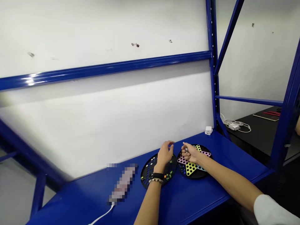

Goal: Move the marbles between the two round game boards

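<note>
My left hand (165,153) hovers over a round black game board (146,165), its fingers loosely bent, the thumb apart, nothing visible in it. Several green marbles, an orange one and white spots show on that board; my wrist hides part of it. To its right lies a round Chinese checkers board (195,177) with a coloured, holed star (191,168) in yellow, pink and pale blue. Above this star's left side, my right hand (190,152) is closed with the palm turned up. Small greyish marbles (186,149) peek out between its fingers.
Both boards rest on a blue shelf (187,200) against a white wall. On the left lies a blurred-out flat object (124,184) with a white cable. A white charger (208,130) stands at the back right. Blue posts and a beam (112,67) frame the shelf.
</note>
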`<state>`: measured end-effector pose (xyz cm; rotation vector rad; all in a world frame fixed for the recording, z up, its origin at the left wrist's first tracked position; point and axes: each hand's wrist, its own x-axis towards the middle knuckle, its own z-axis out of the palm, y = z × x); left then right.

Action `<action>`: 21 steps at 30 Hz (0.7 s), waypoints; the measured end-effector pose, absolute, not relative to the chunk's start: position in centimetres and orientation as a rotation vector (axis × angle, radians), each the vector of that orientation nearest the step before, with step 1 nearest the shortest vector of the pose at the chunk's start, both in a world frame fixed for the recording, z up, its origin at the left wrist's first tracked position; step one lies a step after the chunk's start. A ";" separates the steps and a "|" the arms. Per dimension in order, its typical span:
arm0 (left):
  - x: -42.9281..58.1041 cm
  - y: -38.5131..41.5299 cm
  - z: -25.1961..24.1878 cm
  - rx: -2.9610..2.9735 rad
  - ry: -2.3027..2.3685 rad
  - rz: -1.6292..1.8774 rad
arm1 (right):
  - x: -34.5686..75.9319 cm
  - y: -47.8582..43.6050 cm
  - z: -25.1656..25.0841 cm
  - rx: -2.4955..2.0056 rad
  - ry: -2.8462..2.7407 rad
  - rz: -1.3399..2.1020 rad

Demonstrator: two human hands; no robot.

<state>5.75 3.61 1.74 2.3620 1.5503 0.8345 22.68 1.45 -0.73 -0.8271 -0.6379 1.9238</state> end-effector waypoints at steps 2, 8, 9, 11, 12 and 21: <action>4.4 4.6 0.5 2.375 1.658 0.760 | 23.0 1.5 -0.7 -0.835 -0.559 1.886; 2.5 5.1 -1.9 2.437 1.667 0.544 | 22.8 1.3 -0.8 -0.863 -0.534 1.884; 2.5 5.1 -2.0 2.439 1.666 0.535 | 22.7 1.3 -0.8 -0.863 -0.539 1.886; 2.6 5.1 -2.0 2.442 1.647 0.529 | 22.7 1.3 -0.8 -0.862 -0.543 1.887; 2.6 5.1 -2.0 2.443 1.630 0.530 | 22.7 1.3 -0.8 -0.865 -0.545 1.888; 2.8 4.6 -1.6 2.394 1.579 0.560 | 23.1 1.4 -0.7 -0.849 -0.611 1.976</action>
